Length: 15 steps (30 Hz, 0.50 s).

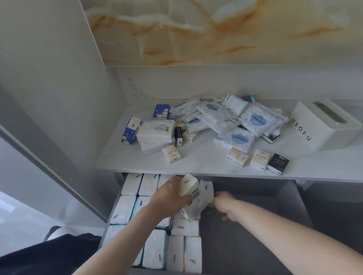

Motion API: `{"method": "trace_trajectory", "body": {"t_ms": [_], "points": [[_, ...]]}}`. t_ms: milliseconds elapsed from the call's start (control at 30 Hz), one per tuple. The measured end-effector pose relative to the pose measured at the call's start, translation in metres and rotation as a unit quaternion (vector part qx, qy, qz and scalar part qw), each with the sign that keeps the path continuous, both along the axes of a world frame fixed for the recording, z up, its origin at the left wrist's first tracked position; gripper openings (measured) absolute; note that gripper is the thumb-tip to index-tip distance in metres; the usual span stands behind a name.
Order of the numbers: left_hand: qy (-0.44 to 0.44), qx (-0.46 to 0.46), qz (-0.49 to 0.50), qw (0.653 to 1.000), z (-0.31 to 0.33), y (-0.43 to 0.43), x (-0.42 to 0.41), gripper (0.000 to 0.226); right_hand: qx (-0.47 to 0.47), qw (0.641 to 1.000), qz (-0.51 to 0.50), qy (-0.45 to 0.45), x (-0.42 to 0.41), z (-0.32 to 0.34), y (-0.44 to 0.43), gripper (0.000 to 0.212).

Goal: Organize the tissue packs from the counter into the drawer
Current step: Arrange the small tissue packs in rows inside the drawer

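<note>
Grips a white barcoded tissue pack (190, 192) in the left hand (170, 197) at frame centre, over the open drawer (253, 238), its left side packed. Holds the blurred right hand (224, 199) just beside, grip unreadable. Loose packs (246, 120) heaped on the counter (198, 164) above.

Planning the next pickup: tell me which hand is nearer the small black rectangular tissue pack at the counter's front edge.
Right. The right hand sits below-left of the black tissue pack, inside the grey drawer; the left hand is farther left, gripping a white barcoded pack.
</note>
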<state>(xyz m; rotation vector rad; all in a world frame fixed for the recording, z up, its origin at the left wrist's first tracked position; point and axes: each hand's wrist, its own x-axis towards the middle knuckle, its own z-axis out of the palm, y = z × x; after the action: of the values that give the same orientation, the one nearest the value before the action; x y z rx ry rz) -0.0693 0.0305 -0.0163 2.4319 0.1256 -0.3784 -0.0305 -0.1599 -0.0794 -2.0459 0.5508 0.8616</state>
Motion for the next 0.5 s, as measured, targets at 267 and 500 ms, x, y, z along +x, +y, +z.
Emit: {"method": "trace_trajectory", "body": {"t_ms": [267,500], "points": [[0.078,-0.208,0.135,0.966,-0.007,-0.013,0.006,0.043,0.139,0.987,-0.07,0.045,-0.005,0.04,-0.018,0.041],[0.158,-0.099,0.061,0.981,-0.005,-0.024,-0.001,0.042,0.325,0.94,-0.021,0.1,-0.011,0.055,-0.047,0.058]]}}
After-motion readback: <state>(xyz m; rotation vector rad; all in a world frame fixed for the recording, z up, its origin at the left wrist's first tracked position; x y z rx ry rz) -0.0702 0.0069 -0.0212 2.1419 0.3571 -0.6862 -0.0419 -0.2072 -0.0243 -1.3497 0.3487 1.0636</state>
